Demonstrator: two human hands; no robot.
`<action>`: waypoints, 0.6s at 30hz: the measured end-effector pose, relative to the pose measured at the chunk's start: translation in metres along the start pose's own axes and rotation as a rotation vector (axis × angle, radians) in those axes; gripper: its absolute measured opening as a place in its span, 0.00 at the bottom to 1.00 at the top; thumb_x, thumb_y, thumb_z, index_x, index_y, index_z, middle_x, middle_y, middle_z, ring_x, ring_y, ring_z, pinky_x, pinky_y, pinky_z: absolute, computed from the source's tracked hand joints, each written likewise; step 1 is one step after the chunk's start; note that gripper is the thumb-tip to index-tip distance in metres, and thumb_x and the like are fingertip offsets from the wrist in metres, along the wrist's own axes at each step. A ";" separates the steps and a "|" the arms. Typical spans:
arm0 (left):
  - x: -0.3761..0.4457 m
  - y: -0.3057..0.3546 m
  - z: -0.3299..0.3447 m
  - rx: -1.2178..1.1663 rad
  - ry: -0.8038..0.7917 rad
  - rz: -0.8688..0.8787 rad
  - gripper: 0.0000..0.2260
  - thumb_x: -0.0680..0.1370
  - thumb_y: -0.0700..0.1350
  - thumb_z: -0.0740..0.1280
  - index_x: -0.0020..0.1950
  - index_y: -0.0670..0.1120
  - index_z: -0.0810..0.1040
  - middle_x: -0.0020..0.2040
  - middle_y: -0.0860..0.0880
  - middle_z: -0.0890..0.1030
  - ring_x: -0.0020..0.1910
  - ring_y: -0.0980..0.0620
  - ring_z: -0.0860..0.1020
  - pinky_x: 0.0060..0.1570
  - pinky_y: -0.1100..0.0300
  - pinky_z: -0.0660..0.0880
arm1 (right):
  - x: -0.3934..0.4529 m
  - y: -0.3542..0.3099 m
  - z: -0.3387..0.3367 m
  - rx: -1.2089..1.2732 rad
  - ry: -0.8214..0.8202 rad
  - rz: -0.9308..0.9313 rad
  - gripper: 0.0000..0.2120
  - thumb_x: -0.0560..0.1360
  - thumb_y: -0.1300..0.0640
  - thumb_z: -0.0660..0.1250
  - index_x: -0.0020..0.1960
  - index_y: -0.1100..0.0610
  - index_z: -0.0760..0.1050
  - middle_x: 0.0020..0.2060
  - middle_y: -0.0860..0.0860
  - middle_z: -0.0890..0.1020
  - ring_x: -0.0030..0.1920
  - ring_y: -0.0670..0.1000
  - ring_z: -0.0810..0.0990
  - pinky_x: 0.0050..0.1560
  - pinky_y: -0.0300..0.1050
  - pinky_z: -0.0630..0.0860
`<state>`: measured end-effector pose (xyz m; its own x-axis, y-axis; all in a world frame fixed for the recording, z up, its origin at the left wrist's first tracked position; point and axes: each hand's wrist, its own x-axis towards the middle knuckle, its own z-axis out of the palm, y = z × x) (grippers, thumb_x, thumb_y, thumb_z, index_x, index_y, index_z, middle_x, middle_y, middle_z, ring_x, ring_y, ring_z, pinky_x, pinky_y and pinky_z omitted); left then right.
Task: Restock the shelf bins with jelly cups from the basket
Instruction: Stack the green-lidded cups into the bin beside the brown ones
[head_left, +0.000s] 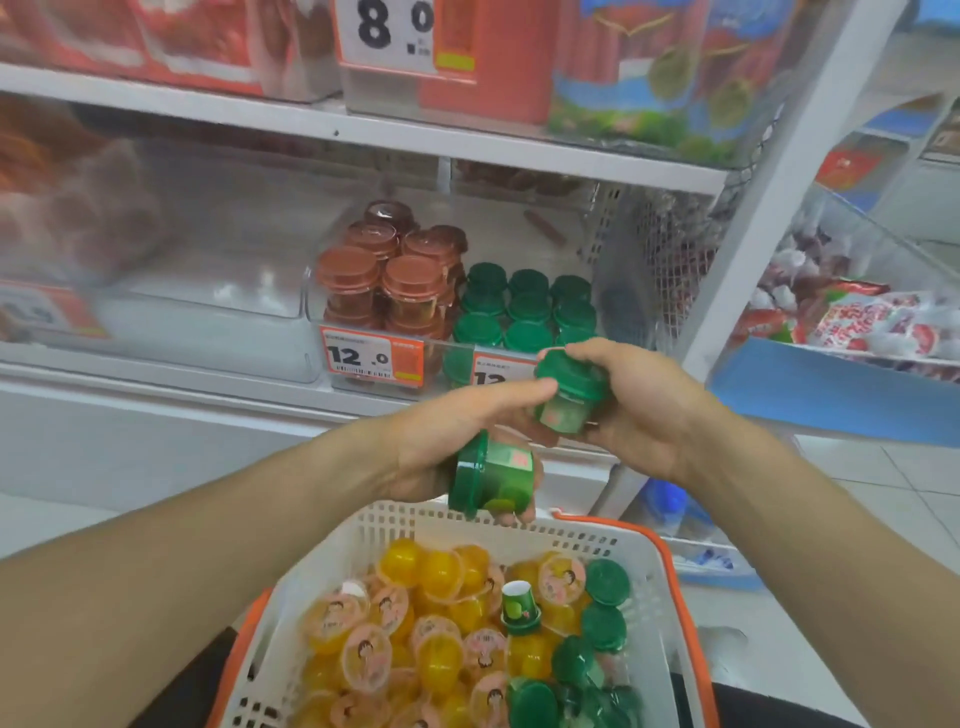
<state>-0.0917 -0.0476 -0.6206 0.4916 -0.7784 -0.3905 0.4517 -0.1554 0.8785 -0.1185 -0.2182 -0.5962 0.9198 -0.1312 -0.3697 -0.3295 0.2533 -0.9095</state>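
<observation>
Right hand (639, 410) grips one green cup (569, 392) upright; left hand (457, 441) curls round another cup (491, 475) lying sideways over the basket (649, 561). At twelve o'clock the green bin (524, 312) looks nearly full, so a nudged stack may topple.

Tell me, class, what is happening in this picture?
A person is restocking a shop shelf with jelly cups. The left hand holds one green cup on its side, just above the basket, and the right hand grips another green cup in front of the shelf bin, where green and brown cups already stand in rows. The basket below still holds many yellow cups and some green ones.
</observation>
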 end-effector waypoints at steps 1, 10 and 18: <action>0.000 0.002 0.001 0.015 0.049 0.035 0.22 0.73 0.57 0.72 0.56 0.41 0.76 0.35 0.40 0.79 0.33 0.40 0.79 0.33 0.52 0.77 | 0.002 0.001 0.002 -0.006 0.029 -0.017 0.12 0.81 0.58 0.61 0.59 0.63 0.78 0.49 0.58 0.85 0.45 0.55 0.83 0.45 0.50 0.82; 0.003 0.000 -0.007 -0.248 -0.049 0.037 0.27 0.75 0.60 0.61 0.64 0.41 0.75 0.36 0.34 0.78 0.30 0.36 0.80 0.28 0.49 0.79 | 0.009 0.018 0.006 0.349 -0.198 0.055 0.10 0.81 0.56 0.59 0.54 0.59 0.76 0.45 0.57 0.82 0.50 0.56 0.80 0.66 0.57 0.73; 0.009 -0.001 0.009 -0.481 -0.053 0.122 0.28 0.76 0.51 0.57 0.75 0.44 0.65 0.35 0.32 0.81 0.24 0.35 0.78 0.21 0.48 0.77 | 0.010 0.020 -0.002 0.438 -0.416 0.054 0.09 0.80 0.53 0.58 0.51 0.58 0.74 0.44 0.56 0.81 0.44 0.55 0.80 0.48 0.50 0.78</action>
<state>-0.0942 -0.0596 -0.6223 0.5296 -0.8051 -0.2671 0.6913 0.2271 0.6859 -0.1157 -0.2161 -0.6181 0.9395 0.2563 -0.2272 -0.3407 0.6317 -0.6963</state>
